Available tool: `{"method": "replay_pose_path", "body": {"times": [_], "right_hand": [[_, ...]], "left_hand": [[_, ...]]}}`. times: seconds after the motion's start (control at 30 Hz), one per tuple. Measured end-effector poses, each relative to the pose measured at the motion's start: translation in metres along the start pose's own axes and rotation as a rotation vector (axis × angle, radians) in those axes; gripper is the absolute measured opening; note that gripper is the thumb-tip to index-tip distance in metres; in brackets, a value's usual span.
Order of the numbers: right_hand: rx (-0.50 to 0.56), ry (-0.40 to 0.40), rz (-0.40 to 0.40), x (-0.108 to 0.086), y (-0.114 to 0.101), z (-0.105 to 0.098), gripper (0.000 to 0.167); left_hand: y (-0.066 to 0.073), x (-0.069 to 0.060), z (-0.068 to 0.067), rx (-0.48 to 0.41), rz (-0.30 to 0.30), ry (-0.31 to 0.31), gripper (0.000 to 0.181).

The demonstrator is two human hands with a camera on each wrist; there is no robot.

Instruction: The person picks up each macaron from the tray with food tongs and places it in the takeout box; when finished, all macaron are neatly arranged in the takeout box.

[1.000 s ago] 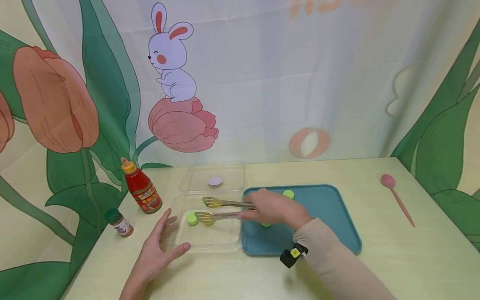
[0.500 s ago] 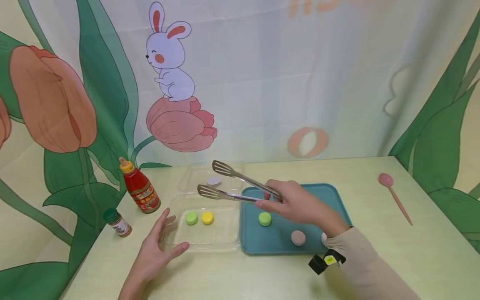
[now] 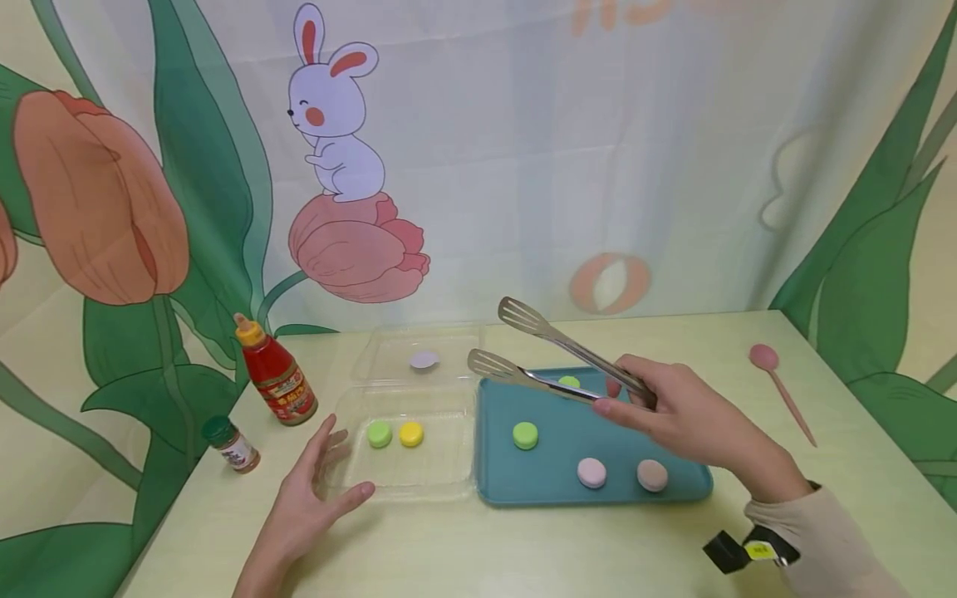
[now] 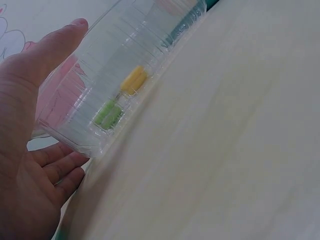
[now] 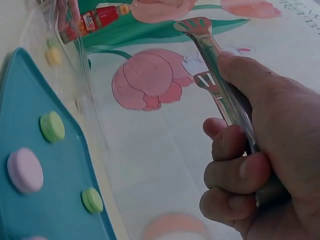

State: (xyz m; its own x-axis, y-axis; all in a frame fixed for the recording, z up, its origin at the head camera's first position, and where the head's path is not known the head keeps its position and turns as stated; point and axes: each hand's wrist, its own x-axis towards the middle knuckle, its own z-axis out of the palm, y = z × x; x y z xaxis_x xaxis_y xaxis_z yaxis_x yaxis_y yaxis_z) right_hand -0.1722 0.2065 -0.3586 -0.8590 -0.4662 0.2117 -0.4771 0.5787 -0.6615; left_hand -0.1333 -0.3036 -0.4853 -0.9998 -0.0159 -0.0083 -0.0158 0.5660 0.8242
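My right hand grips a pair of metal tongs in the air above the blue tray. The slotted tips stand apart with nothing between them. On the tray lie a green macaron, another green macaron partly behind the tongs in the head view, a pale pink macaron and a pinkish-beige macaron. The clear plastic box holds a green macaron and a yellow macaron, side by side. My left hand is at its left side, thumb and fingers spread around the corner.
Behind the box lies its opened clear lid with a whitish oval spot on it. A red sauce bottle and a small green-capped spice jar stand at left. A pink spoon lies at right. A printed curtain hangs behind the table.
The tongs let go of the yellow macaron in the box. My right hand has lifted them and moved right, over the tray. My left hand has stayed in place.
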Motion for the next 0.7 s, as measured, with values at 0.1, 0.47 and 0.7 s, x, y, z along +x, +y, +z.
{"method": "replay_pose_path", "body": {"times": [0.1, 0.47, 0.7], "right_hand": [[-0.02, 0.028, 0.02, -0.015, 0.009, -0.008, 0.021], [-0.116, 0.157, 0.003, -0.073, 0.037, -0.022, 0.021], [-0.135, 0.177, 0.064, -0.115, 0.063, -0.025, 0.028]], "left_hand": [[0.0, 0.0, -0.001, -0.006, 0.003, 0.001, 0.122], [0.0, -0.001, -0.001, -0.002, 0.026, 0.014, 0.12], [0.0, 0.0, 0.0, 0.0, 0.022, 0.005, 0.121]]}}
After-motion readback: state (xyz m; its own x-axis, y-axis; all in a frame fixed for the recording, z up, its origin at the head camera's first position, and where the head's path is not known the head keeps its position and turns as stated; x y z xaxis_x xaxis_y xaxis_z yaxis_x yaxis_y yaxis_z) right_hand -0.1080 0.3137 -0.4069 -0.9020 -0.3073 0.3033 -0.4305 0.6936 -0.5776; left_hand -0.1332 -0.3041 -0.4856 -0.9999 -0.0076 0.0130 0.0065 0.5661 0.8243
